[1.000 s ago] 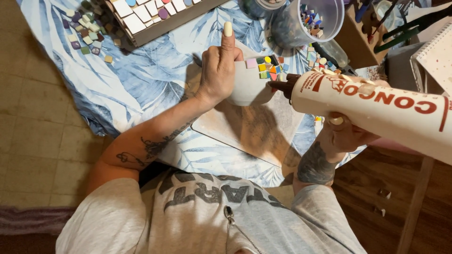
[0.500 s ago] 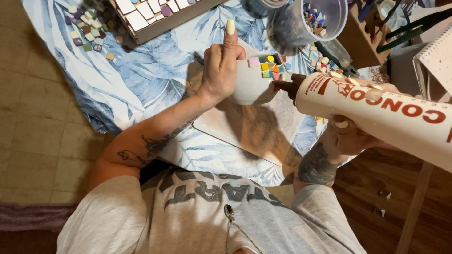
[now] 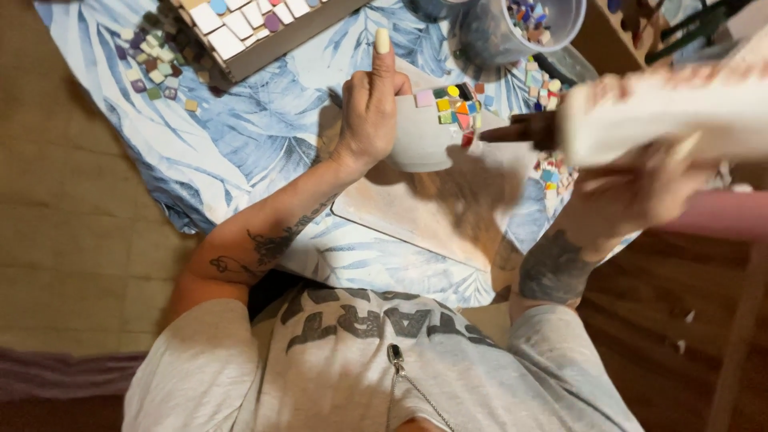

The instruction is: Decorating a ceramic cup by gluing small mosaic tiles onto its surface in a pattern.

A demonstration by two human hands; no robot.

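Observation:
My left hand [image 3: 370, 112] grips a pale round pot [image 3: 420, 140] lying on its side, index finger raised. Several small coloured tiles [image 3: 454, 104] are stuck on the pot's upper side. My right hand [image 3: 640, 192] holds a large white glue bottle [image 3: 664, 112] with a brown nozzle [image 3: 516, 130]. The nozzle tip points at the pot, just right of the tiles. The bottle and right hand are blurred by motion.
A beige board [image 3: 432, 212] lies under the pot on a blue leaf-print cloth [image 3: 264, 120]. A tray of white tiles [image 3: 248, 24] and loose tiles [image 3: 152, 64] sit at top left. A clear tub of tiles [image 3: 520, 28] stands at top. Wooden floor is at right.
The glue bottle has swung up and rightward, its nozzle drawing slightly away from the tiles. The view has shifted a little; my left hand keeps its hold on the pot.

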